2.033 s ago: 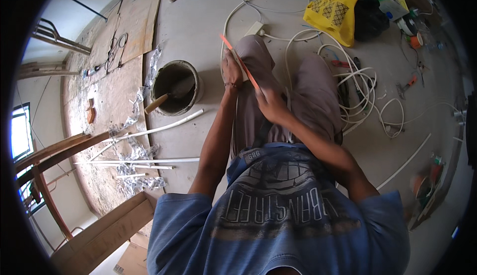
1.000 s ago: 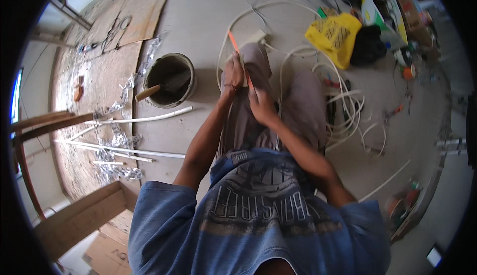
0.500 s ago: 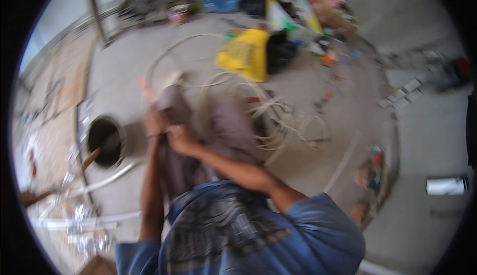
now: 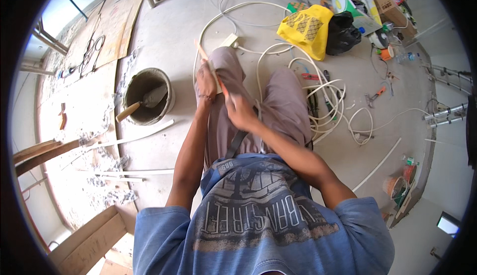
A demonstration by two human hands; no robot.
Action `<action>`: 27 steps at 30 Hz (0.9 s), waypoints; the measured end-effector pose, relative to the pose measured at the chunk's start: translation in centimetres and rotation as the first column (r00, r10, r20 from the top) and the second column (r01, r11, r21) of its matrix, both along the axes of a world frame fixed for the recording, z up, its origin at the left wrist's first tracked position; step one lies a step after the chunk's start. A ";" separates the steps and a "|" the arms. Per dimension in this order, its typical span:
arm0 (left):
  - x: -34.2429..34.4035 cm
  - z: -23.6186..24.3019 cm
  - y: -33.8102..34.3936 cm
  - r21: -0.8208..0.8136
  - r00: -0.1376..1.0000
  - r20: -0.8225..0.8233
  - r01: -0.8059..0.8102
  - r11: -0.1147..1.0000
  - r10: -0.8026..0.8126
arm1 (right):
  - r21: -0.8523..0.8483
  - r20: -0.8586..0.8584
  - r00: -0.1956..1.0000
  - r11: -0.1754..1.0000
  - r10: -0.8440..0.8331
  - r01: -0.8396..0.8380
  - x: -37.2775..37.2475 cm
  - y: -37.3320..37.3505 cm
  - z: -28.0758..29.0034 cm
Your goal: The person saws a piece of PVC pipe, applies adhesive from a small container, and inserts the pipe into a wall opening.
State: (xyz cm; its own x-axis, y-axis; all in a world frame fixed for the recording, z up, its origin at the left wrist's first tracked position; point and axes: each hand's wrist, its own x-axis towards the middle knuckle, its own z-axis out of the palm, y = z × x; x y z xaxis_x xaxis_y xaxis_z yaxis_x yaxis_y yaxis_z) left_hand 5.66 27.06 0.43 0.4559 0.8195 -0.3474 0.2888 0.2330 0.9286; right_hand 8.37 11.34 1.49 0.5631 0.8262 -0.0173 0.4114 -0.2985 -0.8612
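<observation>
On the thigh of my left leg, my left hand (image 4: 206, 82) is closed round something slim and pale, its far end sticking out beyond the fingers. My right hand (image 4: 239, 111), slightly blurred, is closed on a thin orange tool (image 4: 222, 86) that slants toward the left hand. I cannot make out what kind of tool it is, or whether it joins the pale end beyond. Just past my left knee a white socket block (image 4: 229, 40) lies on the floor with a white cable (image 4: 248, 50) running from it.
Left of me stands a bucket (image 4: 170, 99) of grey mix, a wooden-handled trowel (image 4: 130, 111) in it. Coiled cable (image 4: 343, 96) and hand tools lie by my right knee. Farther off are a yellow bag (image 4: 310, 29), a black bag (image 4: 343, 33) and cartons. White strips (image 4: 144, 135) lie at left.
The view has swung, so my hands and the bucket appear farther right and higher. It is sharper now, and the orange tool shows between my hands, which remain close together at my left leg.
</observation>
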 end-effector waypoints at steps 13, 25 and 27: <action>-1.2 -2.4 0.9 0.115 0.988 -0.054 -0.136 0.984 0.143 | 0.090 -0.083 0.995 0.995 0.053 -0.046 -1.1 -0.4 0.8; -1.7 -3.6 1.6 -0.006 0.985 0.089 -0.151 0.988 0.151 | -0.127 -0.030 0.997 0.989 0.073 -0.077 -0.4 2.0 1.1; -1.5 -3.6 1.9 0.033 0.979 0.121 -0.167 0.985 0.161 | -0.085 -0.117 0.988 0.990 0.100 -0.110 -0.1 2.1 1.5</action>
